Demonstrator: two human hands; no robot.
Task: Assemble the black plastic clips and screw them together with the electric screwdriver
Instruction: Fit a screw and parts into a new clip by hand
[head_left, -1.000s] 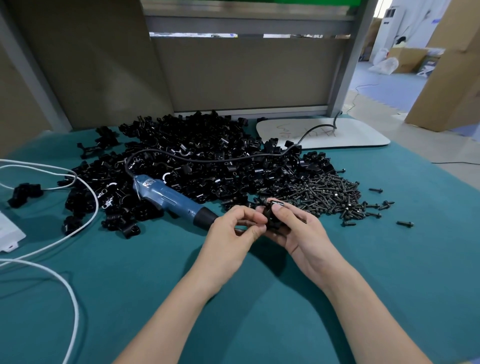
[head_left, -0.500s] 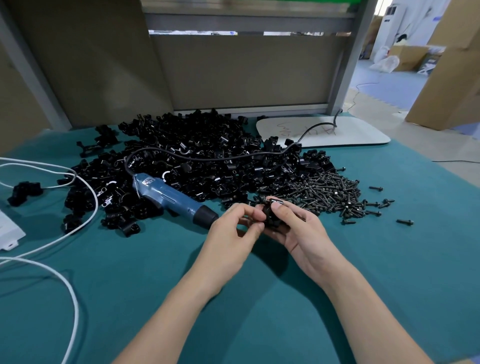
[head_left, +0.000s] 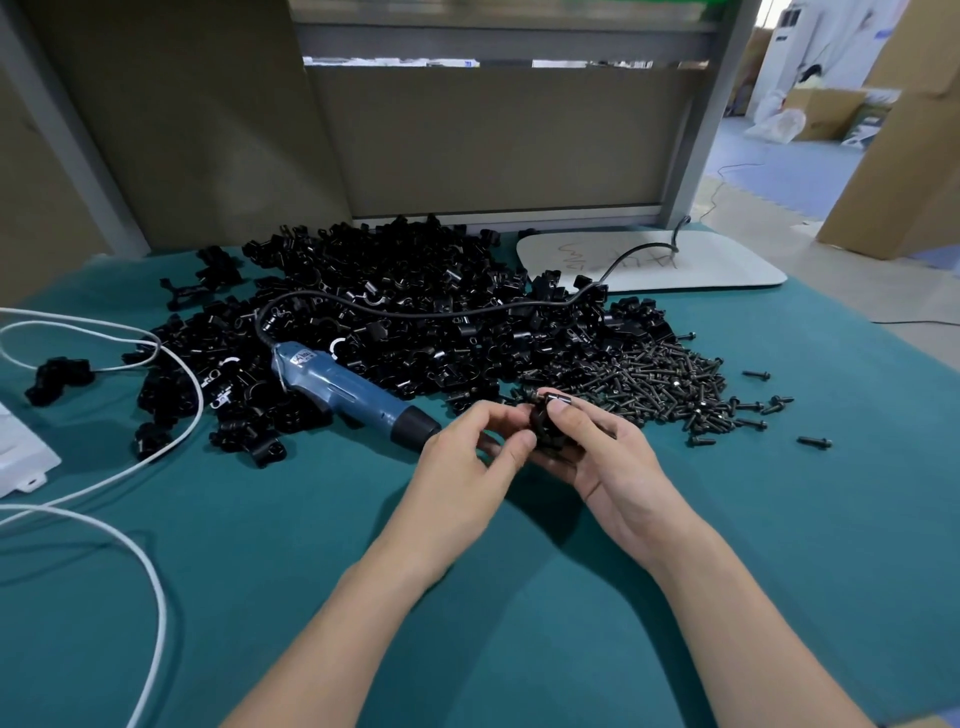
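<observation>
- Right hand (head_left: 605, 457): its grip is closed around a black plastic clip (head_left: 546, 428), thumb pressed on the upper face, fingers curled beneath; a small metallic part shows at the top of the clip, too small to identify.
- Left hand (head_left: 467, 457): thumb and forefinger are pinched together against the left side of the same clip; whether this grip holds a separate small piece cannot be told.
- Position of the held clip: raised just above the desk (head_left: 779, 545), near its middle, immediately in front of the pile of screws (head_left: 654, 384).
- Electric screwdriver (head_left: 348, 392): blue body with a black nose, lying on its side on the desk, its nose pointing toward the left hand and lying just beside it; its rear end rests on the heap of clips (head_left: 395, 312).
- Black cord (head_left: 415, 312): runs from the rear of the screwdriver across the heap toward the far right edge of the desk.
- Heap of clips: spread over the far middle of the desk, touching the pile of screws on its right.
- Loose screws (head_left: 814, 442): a few lie apart toward the right edge.
- White cable (head_left: 156, 582): loops along the left edge of the desk.
- White board (head_left: 727, 265): lies flat at the far right corner.
</observation>
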